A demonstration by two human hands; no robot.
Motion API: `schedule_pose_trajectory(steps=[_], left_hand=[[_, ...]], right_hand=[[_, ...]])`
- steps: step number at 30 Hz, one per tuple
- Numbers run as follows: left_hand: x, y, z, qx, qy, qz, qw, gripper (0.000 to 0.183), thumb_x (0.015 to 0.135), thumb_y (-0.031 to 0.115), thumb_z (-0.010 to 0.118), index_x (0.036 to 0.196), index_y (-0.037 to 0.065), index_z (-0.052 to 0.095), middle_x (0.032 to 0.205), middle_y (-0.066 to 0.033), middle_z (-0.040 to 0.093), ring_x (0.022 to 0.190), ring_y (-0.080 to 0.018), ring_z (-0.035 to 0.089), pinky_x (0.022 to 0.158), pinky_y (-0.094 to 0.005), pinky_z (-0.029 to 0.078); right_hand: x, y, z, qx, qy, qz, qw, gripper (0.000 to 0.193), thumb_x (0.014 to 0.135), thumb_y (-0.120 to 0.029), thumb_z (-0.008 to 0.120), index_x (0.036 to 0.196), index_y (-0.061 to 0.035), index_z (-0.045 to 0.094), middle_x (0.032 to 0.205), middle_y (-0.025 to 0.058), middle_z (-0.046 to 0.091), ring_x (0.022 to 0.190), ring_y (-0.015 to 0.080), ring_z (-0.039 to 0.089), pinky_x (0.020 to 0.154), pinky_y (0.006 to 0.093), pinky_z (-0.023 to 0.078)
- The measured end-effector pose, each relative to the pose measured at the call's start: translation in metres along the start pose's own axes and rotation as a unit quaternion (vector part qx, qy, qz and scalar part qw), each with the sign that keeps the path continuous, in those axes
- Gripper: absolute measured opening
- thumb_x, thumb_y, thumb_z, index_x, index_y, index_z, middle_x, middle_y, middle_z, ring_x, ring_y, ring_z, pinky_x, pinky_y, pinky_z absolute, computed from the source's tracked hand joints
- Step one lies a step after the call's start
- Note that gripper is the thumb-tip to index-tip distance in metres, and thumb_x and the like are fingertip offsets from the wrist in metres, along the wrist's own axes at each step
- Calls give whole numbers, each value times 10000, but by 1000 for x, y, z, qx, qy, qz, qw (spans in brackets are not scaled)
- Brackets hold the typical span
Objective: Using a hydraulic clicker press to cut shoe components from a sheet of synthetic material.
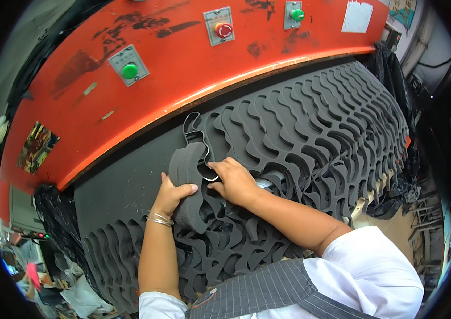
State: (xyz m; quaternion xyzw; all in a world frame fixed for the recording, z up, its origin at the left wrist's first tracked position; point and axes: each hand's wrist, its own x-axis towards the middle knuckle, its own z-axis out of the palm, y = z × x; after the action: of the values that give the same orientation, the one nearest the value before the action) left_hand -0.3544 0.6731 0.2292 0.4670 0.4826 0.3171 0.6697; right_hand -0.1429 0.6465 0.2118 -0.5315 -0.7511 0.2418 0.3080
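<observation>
My left hand (169,198) is closed round a thick, curved stack of dark grey foam pieces (185,166), its thumb pressed on the near face. Against the right side of this stack stands a narrow, sole-shaped metal cutting die (203,134), resting on the dark grey foam sheet (124,170). The fingers and thumb of my right hand (234,182) pinch the near end of the die. Part of the die is hidden behind the stack and the fingers. Right of the die, the cut foam sheet (281,127) shows rows of wavy, sole-shaped openings.
An orange machine beam (172,58) spans the far side, carrying green buttons (130,70) and a red knob (223,30). Wavy foam offcuts (124,250) hang over the near edge. Black plastic sheeting (58,223) drapes at the left, with more (390,74) at the right.
</observation>
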Motion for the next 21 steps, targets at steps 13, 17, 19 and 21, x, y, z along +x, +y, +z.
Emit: schedule_pose_trajectory(steps=[13, 17, 19, 21], left_hand=[[-8, 9, 1, 17, 5, -31, 999, 603, 658, 119, 711, 1210, -21, 514, 1057, -59, 597, 964, -166, 568, 943, -327, 412], [-23, 29, 9, -22, 142, 69, 987, 345, 710, 60, 682, 1038, -7, 596, 938, -54, 621, 810, -133, 587, 741, -272, 484], [-37, 31, 21, -41, 199, 202, 958, 235, 735, 51, 680, 955, 1, 615, 905, -45, 629, 813, -127, 588, 765, -282, 481], [-50, 44, 43, 28, 229, 310, 922, 244, 734, 46, 689, 961, -3, 614, 902, -41, 631, 806, -126, 594, 762, -284, 484]], right_hand=[[2, -1, -3, -12, -20, -54, 998, 562, 680, -215, 766, 1150, 20, 567, 967, 144, 629, 931, 293, 561, 847, 385, 454], [10, -4, -31, 69, 51, -85, 993, 760, 666, -357, 800, 1269, -6, 499, 1212, 181, 557, 1142, 346, 496, 999, 414, 390], [23, 16, -70, 109, 165, -56, 979, 777, 720, -394, 783, 1309, -7, 458, 1365, 184, 439, 1244, 320, 443, 1045, 407, 356], [41, 35, -125, 355, 308, -98, 877, 615, 881, -304, 658, 1340, 17, 403, 1355, 137, 429, 1238, 226, 434, 1023, 360, 377]])
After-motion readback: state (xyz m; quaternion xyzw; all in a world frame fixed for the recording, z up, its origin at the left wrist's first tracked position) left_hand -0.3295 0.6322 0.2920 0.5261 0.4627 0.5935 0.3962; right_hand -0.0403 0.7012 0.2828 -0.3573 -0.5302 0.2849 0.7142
